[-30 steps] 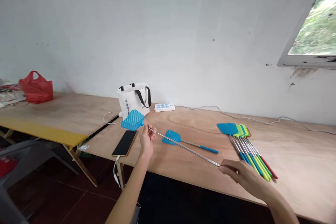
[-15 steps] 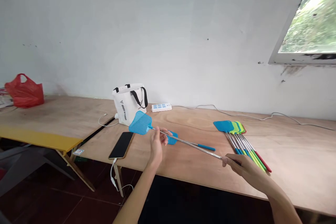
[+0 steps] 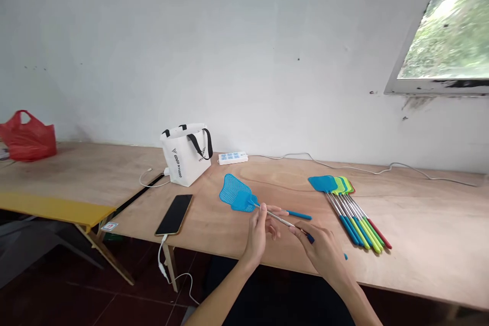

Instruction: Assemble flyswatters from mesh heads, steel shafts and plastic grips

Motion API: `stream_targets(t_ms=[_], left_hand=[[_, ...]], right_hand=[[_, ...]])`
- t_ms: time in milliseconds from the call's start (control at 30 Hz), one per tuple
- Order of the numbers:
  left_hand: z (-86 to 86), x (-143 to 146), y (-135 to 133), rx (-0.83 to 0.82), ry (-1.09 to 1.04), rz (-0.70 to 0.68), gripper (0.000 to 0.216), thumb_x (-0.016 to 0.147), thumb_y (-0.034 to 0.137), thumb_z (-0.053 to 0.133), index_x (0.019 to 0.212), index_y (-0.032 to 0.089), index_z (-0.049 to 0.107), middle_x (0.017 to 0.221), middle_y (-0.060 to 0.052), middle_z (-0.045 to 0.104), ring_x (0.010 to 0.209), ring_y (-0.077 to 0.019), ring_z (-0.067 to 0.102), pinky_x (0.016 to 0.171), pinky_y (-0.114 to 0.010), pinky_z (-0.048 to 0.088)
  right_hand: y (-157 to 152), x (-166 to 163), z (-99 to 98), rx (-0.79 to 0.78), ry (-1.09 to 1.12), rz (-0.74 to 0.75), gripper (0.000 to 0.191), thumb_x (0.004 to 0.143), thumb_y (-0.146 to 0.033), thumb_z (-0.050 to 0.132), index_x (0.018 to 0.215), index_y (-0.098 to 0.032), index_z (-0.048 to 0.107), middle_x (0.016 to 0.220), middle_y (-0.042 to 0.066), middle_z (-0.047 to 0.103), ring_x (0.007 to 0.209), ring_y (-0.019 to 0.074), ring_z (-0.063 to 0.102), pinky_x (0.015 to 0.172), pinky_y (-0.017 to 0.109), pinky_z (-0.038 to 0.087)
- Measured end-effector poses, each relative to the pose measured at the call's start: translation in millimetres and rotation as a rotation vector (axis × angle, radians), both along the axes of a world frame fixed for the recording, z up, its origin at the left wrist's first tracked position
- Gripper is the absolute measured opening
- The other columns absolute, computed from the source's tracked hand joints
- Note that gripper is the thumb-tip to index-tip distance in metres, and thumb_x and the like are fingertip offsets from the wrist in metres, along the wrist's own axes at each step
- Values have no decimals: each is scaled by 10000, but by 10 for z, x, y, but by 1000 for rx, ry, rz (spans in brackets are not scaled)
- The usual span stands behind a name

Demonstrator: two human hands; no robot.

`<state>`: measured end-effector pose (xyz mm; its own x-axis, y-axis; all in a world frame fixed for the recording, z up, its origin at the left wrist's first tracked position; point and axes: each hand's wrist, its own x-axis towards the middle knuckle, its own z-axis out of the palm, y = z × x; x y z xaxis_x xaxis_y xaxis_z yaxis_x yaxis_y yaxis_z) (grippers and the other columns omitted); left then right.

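Note:
A blue fly swatter point(image 3: 231, 190) is held in both my hands above the table, its mesh head pointing up and left. My left hand point(image 3: 260, 234) pinches the metal shaft just below the head, with the thumb on top and the other fingers partly spread. Farther down, my right hand point(image 3: 323, 250) wraps the blue handle, whose end peeks out beyond the palm. Behind my left hand lies a second blue swatter point(image 3: 299, 215), partly hidden by the hand and the held swatter. To the right, a fanned row of swatters point(image 3: 349, 211) in blue, green, yellow-green and red rests on the tabletop.
A black phone point(image 3: 174, 215) with a white cable lies near the front edge of the wooden table point(image 3: 428, 234). Farther back stand a white tote bag point(image 3: 187, 158) and a power strip point(image 3: 233, 158), its cord running right along the wall. A red plastic bag point(image 3: 28, 137) sits far left.
My hands have come closer together, and the held swatter's visible metal shaft is shorter. Its head has moved right and tilted. The camera view has shifted slightly.

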<state>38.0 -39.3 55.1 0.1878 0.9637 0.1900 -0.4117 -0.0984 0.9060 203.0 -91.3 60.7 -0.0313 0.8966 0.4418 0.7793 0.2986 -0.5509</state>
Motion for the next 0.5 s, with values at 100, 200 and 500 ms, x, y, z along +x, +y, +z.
stream_targets(t_ms=[100,200,500], left_hand=[[-63,66,-58,-1,3,-53,625,927,686,498,1019,107,716,983,-177,773,449,-112,579,413,-230,421],[-89,106,-118,-13,-1,-100,633,925,686,500,1029,102,722,958,-172,768,488,-137,616,412,-233,422],[-116,100,-137,-23,37,-198,701,904,739,480,1056,95,712,890,-155,742,459,-119,555,438,-257,428]], right_hand=[[-41,-50,-15,66,-78,-63,476,1034,-544,386,943,-256,754,762,55,754,665,220,695,611,272,420],[-55,-121,-57,90,-111,-66,499,1046,-525,341,987,-250,754,742,64,756,663,229,706,598,268,415],[-42,-156,-31,-68,84,37,514,1021,-585,355,899,-252,727,666,47,710,594,223,663,599,285,444]])
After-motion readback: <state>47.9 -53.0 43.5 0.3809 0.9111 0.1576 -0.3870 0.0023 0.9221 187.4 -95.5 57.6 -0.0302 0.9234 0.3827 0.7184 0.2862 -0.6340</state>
